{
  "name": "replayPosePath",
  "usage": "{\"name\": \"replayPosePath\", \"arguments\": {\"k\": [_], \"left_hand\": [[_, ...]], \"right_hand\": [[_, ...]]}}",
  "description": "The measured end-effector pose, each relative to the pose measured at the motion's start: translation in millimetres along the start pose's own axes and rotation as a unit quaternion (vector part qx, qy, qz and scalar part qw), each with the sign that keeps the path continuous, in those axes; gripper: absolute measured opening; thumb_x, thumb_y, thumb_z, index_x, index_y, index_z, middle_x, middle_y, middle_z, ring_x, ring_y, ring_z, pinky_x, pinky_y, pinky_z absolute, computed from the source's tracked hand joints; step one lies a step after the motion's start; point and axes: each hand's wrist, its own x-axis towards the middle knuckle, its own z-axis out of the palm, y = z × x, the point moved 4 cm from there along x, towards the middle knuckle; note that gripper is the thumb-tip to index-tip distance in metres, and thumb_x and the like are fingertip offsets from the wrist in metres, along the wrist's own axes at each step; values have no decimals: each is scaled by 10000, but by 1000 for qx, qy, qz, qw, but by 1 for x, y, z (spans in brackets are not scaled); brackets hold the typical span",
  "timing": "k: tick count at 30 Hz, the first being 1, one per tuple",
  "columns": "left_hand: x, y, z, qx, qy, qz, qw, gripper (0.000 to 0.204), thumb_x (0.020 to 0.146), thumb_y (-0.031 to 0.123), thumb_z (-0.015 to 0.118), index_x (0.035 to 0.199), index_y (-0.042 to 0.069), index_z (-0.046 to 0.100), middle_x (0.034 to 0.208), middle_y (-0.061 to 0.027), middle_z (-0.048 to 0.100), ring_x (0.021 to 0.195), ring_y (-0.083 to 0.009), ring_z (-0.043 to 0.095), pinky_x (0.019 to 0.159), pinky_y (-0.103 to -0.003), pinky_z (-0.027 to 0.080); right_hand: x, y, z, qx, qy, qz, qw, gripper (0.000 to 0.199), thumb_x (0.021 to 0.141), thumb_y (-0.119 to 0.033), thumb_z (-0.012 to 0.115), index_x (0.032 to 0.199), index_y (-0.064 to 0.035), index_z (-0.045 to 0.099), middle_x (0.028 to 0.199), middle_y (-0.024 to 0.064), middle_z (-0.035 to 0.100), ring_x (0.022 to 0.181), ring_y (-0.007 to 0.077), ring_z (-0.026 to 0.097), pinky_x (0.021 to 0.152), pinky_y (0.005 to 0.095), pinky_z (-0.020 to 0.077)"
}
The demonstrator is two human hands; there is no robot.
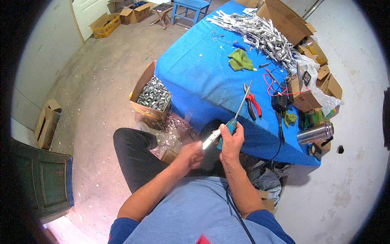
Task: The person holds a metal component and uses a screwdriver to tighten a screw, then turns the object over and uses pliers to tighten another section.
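Nearest the camera, a light-blue shirt (195, 207) is seen, cut off by the lower edge. Above it, a silver piece (210, 140) is gripped in the left hand (191, 156), its fingers closed around the lower end. A screwdriver (229, 131) is held by its teal handle in the closed right hand (232, 142), its shaft pointed up and away. The two hands are held close together over the lap, near the table edge.

The piece's lower end is hidden by the left fingers, and its finer shape is lost in glare; whether it is touched by the right thumb cannot be told. A stool (190, 5) is cut off at the top.

The table is covered by a blue cloth (191, 65), on which pliers (252, 106), a green rag (240, 60) and a pile of silvery parts (264, 34) are laid. Beside it, a box (144, 81) filled with short metal pieces is stood above a littered floor (97, 81). On the right, the room is bounded by a stained white wall (357, 122).
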Motion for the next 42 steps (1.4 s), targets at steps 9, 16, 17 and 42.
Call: {"name": "replayPosePath", "arguments": {"k": [9, 16, 17, 42], "left_hand": [[40, 47, -1, 36, 73, 43, 996, 383, 937, 506, 606, 869, 135, 539, 685, 62, 434, 544, -53, 359, 463, -216, 246], [76, 72, 0, 25, 121, 48, 991, 340, 933, 449, 645, 889, 125, 556, 706, 53, 457, 567, -59, 384, 482, -220, 275], [79, 74, -2, 31, 123, 45, 991, 336, 934, 443, 647, 891, 122, 560, 699, 56, 444, 564, -60, 381, 481, -223, 271], [126, 108, -23, 157, 285, 88, 941, 352, 975, 440, 606, 864, 137, 464, 626, 68, 349, 470, -62, 322, 418, -236, 238]], "right_hand": [[55, -4, 17, 7, 12, -79, 997, 284, 911, -49, 670, 1112, -18, 470, 824, 61, 590, 635, 157, 618, 471, 279, 496], [98, -16, 35, 21, 44, -82, 995, 293, 909, -25, 660, 1125, -13, 462, 809, 57, 581, 604, 148, 593, 455, 282, 478], [98, -26, 43, 31, 44, -69, 996, 295, 909, -23, 659, 1127, -13, 460, 804, 56, 580, 601, 148, 591, 454, 283, 477], [92, -81, -55, -211, -237, 77, 945, 470, 872, -84, 630, 1326, 2, 541, 922, 89, 646, 738, 155, 620, 683, 300, 524]]}}
